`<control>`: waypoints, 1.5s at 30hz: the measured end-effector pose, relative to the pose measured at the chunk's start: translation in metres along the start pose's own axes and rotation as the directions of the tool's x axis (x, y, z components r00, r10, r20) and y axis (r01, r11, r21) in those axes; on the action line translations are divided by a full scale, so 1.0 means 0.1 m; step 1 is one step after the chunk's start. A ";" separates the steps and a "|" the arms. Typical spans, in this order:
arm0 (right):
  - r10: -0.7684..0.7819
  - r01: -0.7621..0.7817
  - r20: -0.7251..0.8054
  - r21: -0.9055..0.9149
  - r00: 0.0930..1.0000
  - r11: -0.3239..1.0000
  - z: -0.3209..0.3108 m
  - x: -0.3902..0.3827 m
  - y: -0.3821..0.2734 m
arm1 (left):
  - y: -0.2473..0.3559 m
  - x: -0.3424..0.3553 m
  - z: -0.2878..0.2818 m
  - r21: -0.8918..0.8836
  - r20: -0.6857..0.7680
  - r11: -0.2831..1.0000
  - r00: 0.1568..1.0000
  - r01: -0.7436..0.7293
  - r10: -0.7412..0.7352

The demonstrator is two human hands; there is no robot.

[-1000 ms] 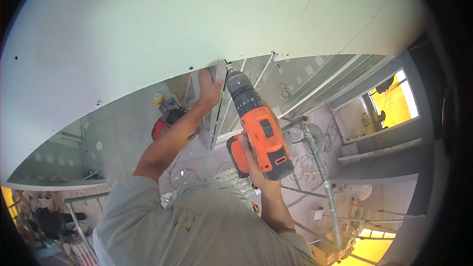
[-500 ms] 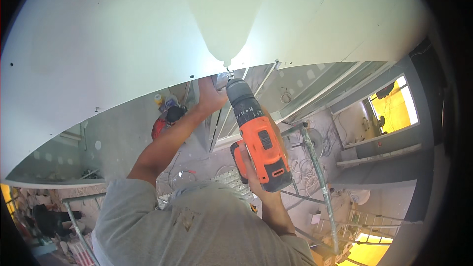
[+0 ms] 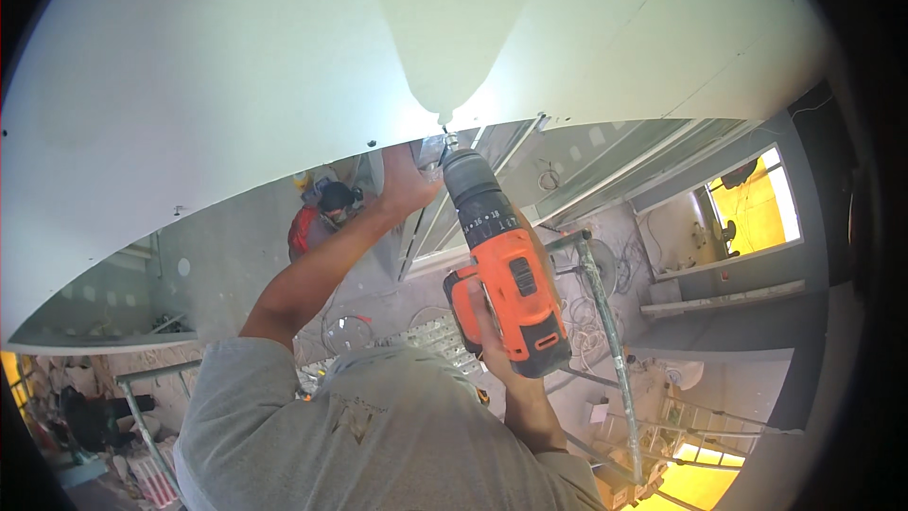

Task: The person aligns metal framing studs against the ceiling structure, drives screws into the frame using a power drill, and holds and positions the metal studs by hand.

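Observation:
My right hand [image 3: 494, 341] is wrapped round the handle of an orange and black cordless drill [image 3: 516, 289], pointing up. Its bit [image 3: 451, 140] meets the lower edge of a large white ceiling board [image 3: 274, 66], where the drill's light throws a bright patch and a dark shadow. Beside the bit, my left hand [image 3: 409, 182] reaches up at the board's curved edge, close to a shiny metal profile [image 3: 431, 149]. Its fingertips are hidden behind the board and the profile, so their grip does not show. Dark screw heads [image 3: 372, 143] dot the board.
Far below, another person in red [image 3: 305, 227] with a dark cap is on the floor. Scaffold tubes [image 3: 610, 350] stand at my right, and another scaffold rail [image 3: 161, 376] is at left. Coiled cables [image 3: 591, 331] lie on the floor. A yellow-lit window opening [image 3: 754, 208] is at right.
The view has shifted slightly, and the drill sits a little farther right and lower in it. Below, the person in red shows more clearly. Both hands keep their places at the board and drill.

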State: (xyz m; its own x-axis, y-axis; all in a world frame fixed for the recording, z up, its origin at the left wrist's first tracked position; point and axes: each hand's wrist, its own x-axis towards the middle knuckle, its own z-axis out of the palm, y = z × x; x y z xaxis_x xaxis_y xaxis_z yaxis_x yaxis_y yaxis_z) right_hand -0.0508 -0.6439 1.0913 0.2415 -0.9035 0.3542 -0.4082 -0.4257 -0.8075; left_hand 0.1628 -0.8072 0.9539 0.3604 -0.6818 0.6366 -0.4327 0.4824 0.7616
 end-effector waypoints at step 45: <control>-0.097 0.105 0.082 -0.099 0.992 0.990 -0.03 -0.02 0.17 | 0.07 -0.01 0.02 -0.053 -0.028 0.992 0.993 0.110 -0.112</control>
State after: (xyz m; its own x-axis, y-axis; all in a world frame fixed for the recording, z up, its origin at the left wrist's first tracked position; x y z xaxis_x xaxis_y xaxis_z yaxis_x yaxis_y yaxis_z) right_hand -0.0610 -0.6491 1.0782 0.3512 -0.8505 0.3915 -0.4653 -0.5214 -0.7153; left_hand 0.1576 -0.8043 0.9577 0.4298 -0.7157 0.5505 -0.3455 0.4330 0.8326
